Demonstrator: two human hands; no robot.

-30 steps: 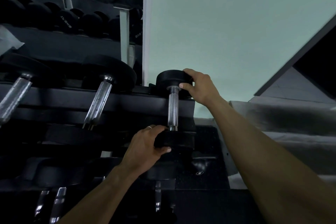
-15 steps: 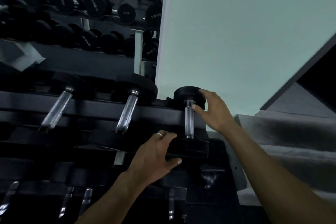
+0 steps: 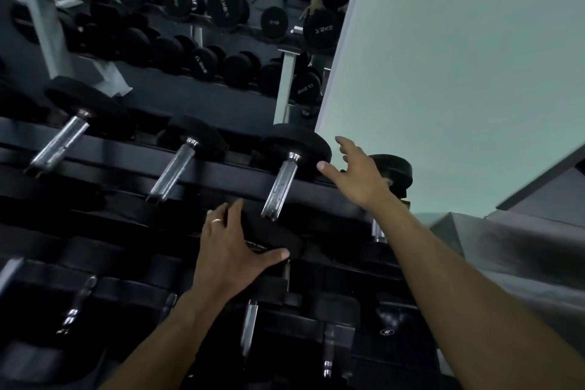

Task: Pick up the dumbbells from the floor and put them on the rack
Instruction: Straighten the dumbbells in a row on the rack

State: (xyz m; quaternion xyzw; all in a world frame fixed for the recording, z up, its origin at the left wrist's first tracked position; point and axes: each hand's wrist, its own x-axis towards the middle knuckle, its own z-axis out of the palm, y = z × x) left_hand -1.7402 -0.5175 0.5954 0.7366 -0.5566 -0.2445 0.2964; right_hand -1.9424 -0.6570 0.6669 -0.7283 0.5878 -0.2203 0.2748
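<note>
The small black dumbbell (image 3: 397, 168) lies at the right end of the rack's top tier (image 3: 95, 158). Only its far head and a bit of chrome handle show behind my right forearm. My right hand (image 3: 357, 176) hovers just left of that head with fingers spread, holding nothing. To its left lies a larger dumbbell (image 3: 281, 182) with a chrome handle. My left hand (image 3: 234, 247), with a ring on one finger, lies with spread fingers over that dumbbell's near head, without gripping it.
Several more black dumbbells fill the top tier to the left and the lower tier (image 3: 250, 326) below. A mirror (image 3: 190, 41) behind the rack reflects other dumbbells and a person. A pale green wall (image 3: 459, 73) and a grey ledge (image 3: 506, 247) stand at the right.
Both hands have let go of the small dumbbell, which stays on the rack. My right hand lifted off its far head and opened; my left hand moved left to the neighbouring dumbbell. The view swung left.
</note>
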